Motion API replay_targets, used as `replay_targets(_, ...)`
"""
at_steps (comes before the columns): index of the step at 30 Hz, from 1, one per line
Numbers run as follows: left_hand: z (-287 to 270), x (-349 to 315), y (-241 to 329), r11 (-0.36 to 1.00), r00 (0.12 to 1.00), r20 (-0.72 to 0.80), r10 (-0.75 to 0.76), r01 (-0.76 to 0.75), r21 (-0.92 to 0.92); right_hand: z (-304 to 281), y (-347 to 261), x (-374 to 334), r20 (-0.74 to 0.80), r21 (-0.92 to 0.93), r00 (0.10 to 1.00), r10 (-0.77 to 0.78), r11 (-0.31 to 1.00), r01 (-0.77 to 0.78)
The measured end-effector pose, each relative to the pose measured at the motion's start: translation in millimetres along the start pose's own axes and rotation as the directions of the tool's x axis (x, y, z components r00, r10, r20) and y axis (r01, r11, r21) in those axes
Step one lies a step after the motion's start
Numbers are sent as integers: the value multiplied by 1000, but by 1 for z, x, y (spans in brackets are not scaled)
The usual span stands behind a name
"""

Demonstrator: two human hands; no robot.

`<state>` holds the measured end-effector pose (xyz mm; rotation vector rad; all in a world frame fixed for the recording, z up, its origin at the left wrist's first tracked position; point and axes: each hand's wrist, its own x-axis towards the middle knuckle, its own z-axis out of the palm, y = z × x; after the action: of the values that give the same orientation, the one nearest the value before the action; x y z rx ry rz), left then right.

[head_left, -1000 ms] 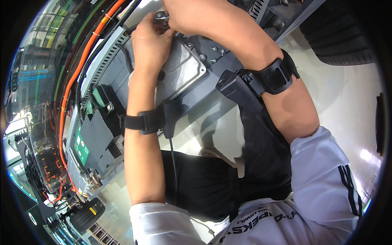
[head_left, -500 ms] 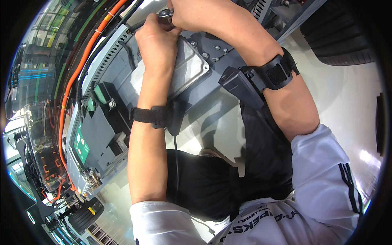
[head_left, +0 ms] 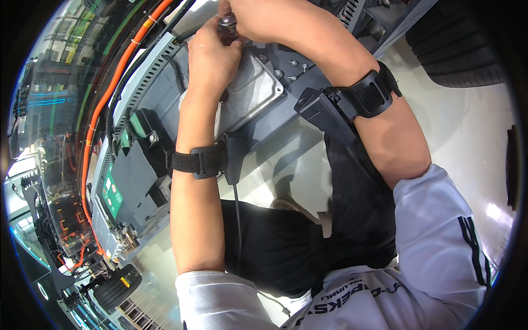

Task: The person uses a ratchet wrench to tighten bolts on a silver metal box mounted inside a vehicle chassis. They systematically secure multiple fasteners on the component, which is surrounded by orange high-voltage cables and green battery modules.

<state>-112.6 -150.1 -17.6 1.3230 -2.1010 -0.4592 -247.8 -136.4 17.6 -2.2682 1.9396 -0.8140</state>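
Note:
At the top of the view, both my hands close round a silver, round-headed ratchet wrench (head_left: 227, 21). My left hand (head_left: 212, 55) has its fingers and thumb curled at the tool's head from the left and below. My right hand (head_left: 253, 19) reaches in from the right, its fingers bent round the tool. The handle and the tool's lower end are mostly hidden by my hands. Directly below them lies a silver metal housing (head_left: 250, 93) with rounded corners, bolted onto a grey frame (head_left: 275, 118). Several bolts (head_left: 297, 66) stick up from the frame beside it.
An orange cable (head_left: 110, 91) runs along the left beside a perforated rail (head_left: 144, 82). A grey box (head_left: 132, 179) with a green label sits at the lower left. A black tyre (head_left: 456, 49) stands at the upper right. Strapped black devices (head_left: 236, 157) sit on my forearms.
My left hand has shifted slightly right and its wrist has turned, showing more of the forearm strap and device. The wrench head has moved slightly right. My right arm is almost unmoved.

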Motion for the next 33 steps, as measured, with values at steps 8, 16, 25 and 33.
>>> replay_targets(8,5,-2,1,993,995,-69,69,-62,103,-11,-6,-5,-8,65,999,49,997,-49)
replay_targets(16,1,-3,0,999,999,-32,-41,41,3,-13,-3,-4,-80,15,996,47,999,-46)
replay_targets(25,2,-3,-8,986,998,42,41,-47,160,-22,-8,-5,-202,-7,978,57,998,-60)
replay_targets(33,13,-4,2,906,1000,-21,16,-5,423,-26,-2,-7,-241,-15,965,107,993,-114)
